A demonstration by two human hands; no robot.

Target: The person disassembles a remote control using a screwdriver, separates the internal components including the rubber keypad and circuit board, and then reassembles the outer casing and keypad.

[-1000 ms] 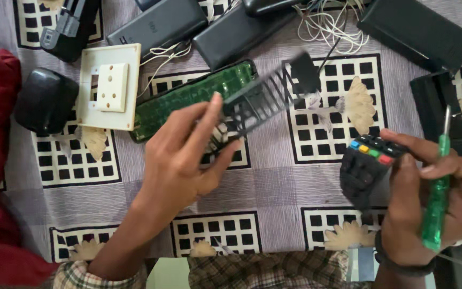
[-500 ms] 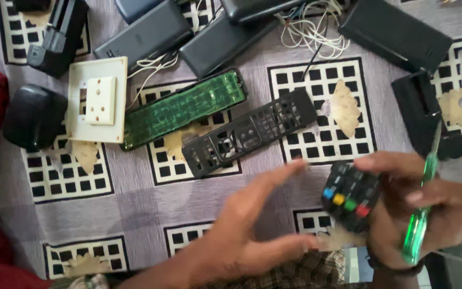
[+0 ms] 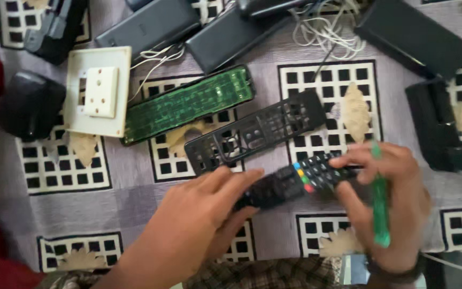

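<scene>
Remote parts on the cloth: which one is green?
The circuit board, a long green strip lying beside the white switch plate. The empty front shell below it is black.

Left hand [image 3: 199,214] lies palm down, fingers stretched rightward; right hand [image 3: 397,208] curls in a closed grip

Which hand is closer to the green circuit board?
Left. The left hand lies just below the green circuit board, on the remote's keypad. The right hand is further off, holding a green screwdriver.

both hands [image 3: 199,214] gripping black remote [image 3: 295,182], green screwdriver [image 3: 380,208] in right hand [image 3: 391,208]
</scene>
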